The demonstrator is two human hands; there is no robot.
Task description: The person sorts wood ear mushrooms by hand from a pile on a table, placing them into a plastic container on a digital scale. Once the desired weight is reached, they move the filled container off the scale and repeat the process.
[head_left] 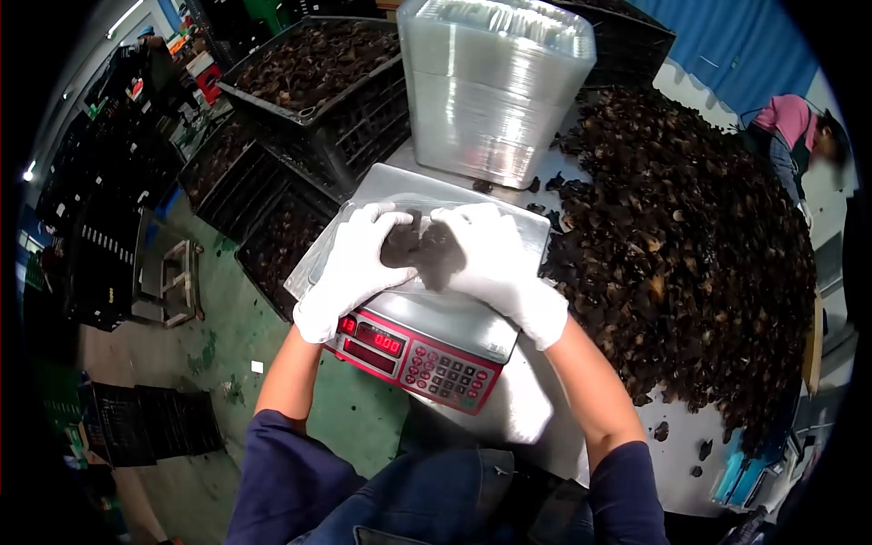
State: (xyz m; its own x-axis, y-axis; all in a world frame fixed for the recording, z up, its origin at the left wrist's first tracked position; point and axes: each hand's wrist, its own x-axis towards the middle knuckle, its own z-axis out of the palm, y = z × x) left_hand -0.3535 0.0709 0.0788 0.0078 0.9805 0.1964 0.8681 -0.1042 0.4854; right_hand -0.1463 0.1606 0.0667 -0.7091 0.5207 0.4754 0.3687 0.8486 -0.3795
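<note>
head view: gloved hands press dark fungus over a tray on a scale

head view, looking down at a red electronic weighing scale with a steel platform point(420, 350), whose lit display reads zeros. a clear shallow plastic tray point(509, 218) lies on the platform. both hands wear white fabric gloves and meet over the tray. the left hand point(356, 263) curls its fingers around one side of a clump of dark brown, wrinkled dried fungus point(420, 250), and the right hand point(486, 254) closes on the other side, so the clump is gripped between the two hands, just above or in the tray; whether it touches the tray floor cannot be told. the forearms are bare below dark blue sleeves.

just behind the scale stands a tall stack of clear plastic trays point(495, 86), nested together. to the right, a wide heap of the same dark dried fungus point(699, 236) covers most of a pale work table point(677, 450), with a few loose pieces scattered near its front edge. to the left of the stack, black slatted plastic crates point(318, 100) sit stacked, the top one filled with more dark fungus. below them the green-painted floor point(236, 318) shows. at the far right edge of the table, another person in a pink top point(788, 123) bends over the heap, well apart from the scale.
</note>
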